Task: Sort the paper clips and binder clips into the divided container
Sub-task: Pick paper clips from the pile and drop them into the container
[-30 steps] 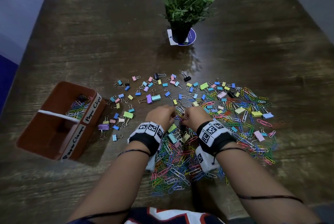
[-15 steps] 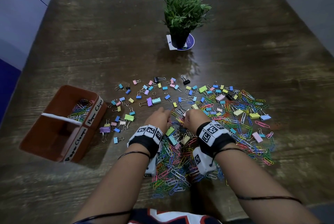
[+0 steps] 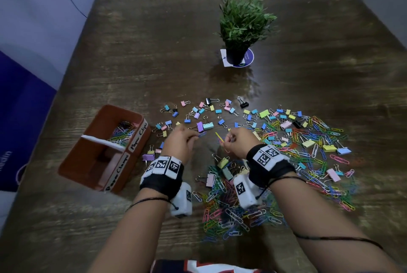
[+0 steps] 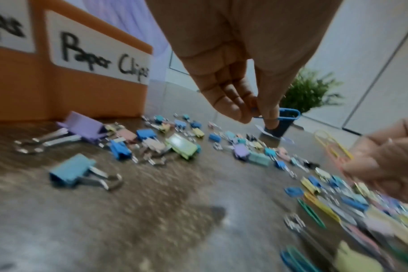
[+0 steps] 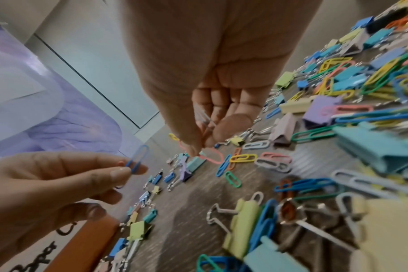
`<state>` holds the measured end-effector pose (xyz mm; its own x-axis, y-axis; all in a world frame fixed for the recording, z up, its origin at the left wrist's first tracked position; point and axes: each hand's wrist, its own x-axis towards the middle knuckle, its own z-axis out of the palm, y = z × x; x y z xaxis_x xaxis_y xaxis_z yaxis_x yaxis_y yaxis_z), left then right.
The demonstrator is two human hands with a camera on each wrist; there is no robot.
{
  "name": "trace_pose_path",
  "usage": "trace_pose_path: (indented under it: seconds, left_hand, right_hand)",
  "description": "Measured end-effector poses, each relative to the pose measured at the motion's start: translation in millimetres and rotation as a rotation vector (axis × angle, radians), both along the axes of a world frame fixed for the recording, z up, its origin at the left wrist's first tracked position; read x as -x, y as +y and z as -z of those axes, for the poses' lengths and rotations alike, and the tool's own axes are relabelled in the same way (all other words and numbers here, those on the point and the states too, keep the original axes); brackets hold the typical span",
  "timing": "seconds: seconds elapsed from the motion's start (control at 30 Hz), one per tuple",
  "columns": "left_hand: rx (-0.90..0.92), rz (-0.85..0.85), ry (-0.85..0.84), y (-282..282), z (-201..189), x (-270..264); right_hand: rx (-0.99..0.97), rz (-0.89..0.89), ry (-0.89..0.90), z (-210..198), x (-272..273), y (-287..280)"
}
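My left hand [image 3: 184, 140] hovers above the table and pinches a blue paper clip [image 4: 289, 114] between thumb and fingers, just right of the orange divided container [image 3: 72, 162]. The container's far compartment, labelled "Paper Clips", holds coloured paper clips [image 3: 123, 132]; the near one is labelled "Paper Clamps". A little to the right, my right hand [image 3: 236, 140] pinches a few paper clips [image 4: 331, 147], yellow and pink among them. Loose paper clips [image 3: 231, 204] lie heaped under my wrists and off to the right. Small binder clips [image 3: 204, 126] are scattered beyond my hands.
A potted green plant [image 3: 242, 28] stands on a paper disc at the middle back of the dark wooden table [image 3: 154, 52]. More binder clips [image 3: 148, 157] lie beside the container's right wall. A purple and white wall runs along the table's left edge.
Both hands have risen off the pile and drawn apart, each with clips pinched. The left hand has shifted left toward the container.
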<state>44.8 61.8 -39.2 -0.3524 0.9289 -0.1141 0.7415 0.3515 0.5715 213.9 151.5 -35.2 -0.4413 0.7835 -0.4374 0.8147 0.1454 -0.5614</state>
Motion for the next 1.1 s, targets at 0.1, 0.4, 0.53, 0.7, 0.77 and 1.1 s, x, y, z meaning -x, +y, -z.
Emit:
trace_pose_path:
  seconds: [0.1,0.4,0.53,0.7,0.77,1.1]
  left_hand:
    - [-0.091,-0.129,-0.009,-17,-12,23]
    - [-0.201,-0.516,0.194,-53,-33,95]
    - [-0.027,-0.669,0.163,-58,-26,120]
    - [0.11,-0.609,0.251,-58,-37,119]
    - [0.102,-0.611,0.261,-66,-42,118]
    - [0.098,-0.666,0.239,-114,-18,149]
  right_hand:
    - [0.024,0.003,0.073,1,16,-6]
    - [0.043,-0.014,0.17,8,36,-15]
    - [0.041,-0.009,0.172,10,35,-16]
    - [0.046,-0.007,0.154,10,37,-18]
    - [0.043,-0.016,0.154,10,39,-19]
    - [-0.046,-0.129,0.177,-14,95,-30]
